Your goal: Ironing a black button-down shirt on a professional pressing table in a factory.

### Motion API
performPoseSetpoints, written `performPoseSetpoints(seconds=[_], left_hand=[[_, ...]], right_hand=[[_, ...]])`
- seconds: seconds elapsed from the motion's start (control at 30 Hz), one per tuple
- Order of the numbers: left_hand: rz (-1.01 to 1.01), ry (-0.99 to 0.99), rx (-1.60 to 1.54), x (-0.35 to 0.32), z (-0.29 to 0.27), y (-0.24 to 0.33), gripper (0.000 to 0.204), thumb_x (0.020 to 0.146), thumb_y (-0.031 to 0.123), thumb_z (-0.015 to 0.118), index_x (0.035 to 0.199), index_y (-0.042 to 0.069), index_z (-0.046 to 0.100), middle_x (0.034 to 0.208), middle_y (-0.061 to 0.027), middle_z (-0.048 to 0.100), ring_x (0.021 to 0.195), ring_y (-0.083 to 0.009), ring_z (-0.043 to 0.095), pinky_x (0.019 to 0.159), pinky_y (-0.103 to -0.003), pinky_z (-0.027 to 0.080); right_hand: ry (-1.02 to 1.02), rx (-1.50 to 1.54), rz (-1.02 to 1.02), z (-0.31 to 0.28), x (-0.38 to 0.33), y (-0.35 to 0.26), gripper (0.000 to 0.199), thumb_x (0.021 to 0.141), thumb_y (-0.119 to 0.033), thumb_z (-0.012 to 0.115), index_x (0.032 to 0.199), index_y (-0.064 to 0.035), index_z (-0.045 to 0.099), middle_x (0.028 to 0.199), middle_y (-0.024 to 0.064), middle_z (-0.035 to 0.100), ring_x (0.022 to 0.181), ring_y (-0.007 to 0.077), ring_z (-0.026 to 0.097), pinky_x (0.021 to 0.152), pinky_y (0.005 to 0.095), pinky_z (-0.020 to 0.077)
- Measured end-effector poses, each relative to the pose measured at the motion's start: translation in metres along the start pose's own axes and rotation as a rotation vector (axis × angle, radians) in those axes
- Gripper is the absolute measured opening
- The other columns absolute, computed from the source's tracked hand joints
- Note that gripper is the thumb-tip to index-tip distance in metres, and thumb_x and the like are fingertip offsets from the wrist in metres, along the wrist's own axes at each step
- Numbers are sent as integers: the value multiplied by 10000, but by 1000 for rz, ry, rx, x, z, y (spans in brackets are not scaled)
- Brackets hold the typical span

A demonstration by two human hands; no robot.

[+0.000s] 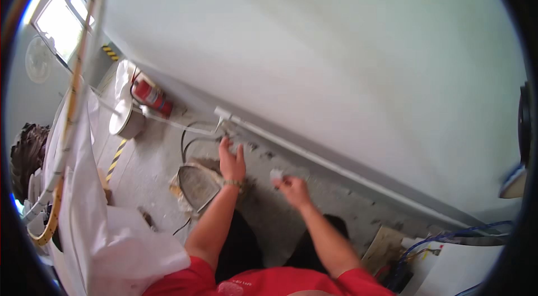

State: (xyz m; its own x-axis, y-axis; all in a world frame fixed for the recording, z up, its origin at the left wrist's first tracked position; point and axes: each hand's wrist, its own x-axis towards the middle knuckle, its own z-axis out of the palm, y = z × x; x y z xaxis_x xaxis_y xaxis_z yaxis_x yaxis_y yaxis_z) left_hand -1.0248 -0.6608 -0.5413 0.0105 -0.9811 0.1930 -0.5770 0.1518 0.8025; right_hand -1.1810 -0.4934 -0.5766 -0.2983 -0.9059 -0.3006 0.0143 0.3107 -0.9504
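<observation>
My left hand (232, 164) reaches out over the floor near the wall, fingers and thumb apart, with nothing seen in it. A bracelet or watch band circles that wrist. To its right, my right hand (293, 190) pinches a small whitish, translucent piece (276, 175) whose kind I cannot make out. Beyond my left hand, a white conduit (280, 138) runs along the foot of the wall, with a white fitting (222, 112) at its left end. Left of my left forearm lies a grey, pointed plate with a dark rim (197, 188), on crumpled tan material.
A red fire extinguisher (151, 98) and a white bucket (128, 120) stand at the far left. White sheeting (120, 240) hangs close on my left. Dark cables (184, 144) lie on the floor. At the lower right are blue cable (431, 240) and a white panel (462, 271).
</observation>
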Motion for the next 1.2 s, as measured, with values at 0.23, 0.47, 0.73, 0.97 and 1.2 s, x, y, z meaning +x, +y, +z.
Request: performPoseSetpoints(seconds=[0.23,0.47,0.73,0.97,1.2], left_hand=[[-352,-225,-88,-167,-7,-1,517,951,278,691,1372,42,503,1314,-228,596,1200,-415,605,1004,-466,499],[-151,-1050,295,-265,-164,102,454,883,425,688,1161,67,664,1171,-210,655,1141,-411,633,990,-488,520],[-308,-890,158,-269,-380,199,408,885,374,748,1121,44,702,1033,-170,745,956,-321,722,844,-413,565],[-459,-941,134,-266,-436,199,416,906,334,746,1167,17,675,1055,-173,748,969,-290,726,849,-392,562],[-327,-1026,-61,-214,-448,236,476,901,367,746,1192,3,651,1033,-184,742,974,-316,725,861,-403,567]], right_hand=[[177,-117,-299,-31,-141,-257,384,878,-426,802,1027,-74,769,641,64,606,564,139,545,556,325,455],[265,-288,-491,-89,-264,-579,261,867,-275,841,954,-45,753,623,-63,544,585,22,424,528,240,375],[305,-811,-371,-144,-209,-842,424,873,-433,778,765,-28,711,607,-30,521,566,80,439,525,305,364],[265,-1254,-119,-122,-128,-866,506,807,-444,815,660,4,633,579,63,552,531,193,509,549,365,438],[272,-1358,-2,-118,-109,-858,483,764,-433,846,661,-2,653,582,79,604,554,223,596,571,373,480]])
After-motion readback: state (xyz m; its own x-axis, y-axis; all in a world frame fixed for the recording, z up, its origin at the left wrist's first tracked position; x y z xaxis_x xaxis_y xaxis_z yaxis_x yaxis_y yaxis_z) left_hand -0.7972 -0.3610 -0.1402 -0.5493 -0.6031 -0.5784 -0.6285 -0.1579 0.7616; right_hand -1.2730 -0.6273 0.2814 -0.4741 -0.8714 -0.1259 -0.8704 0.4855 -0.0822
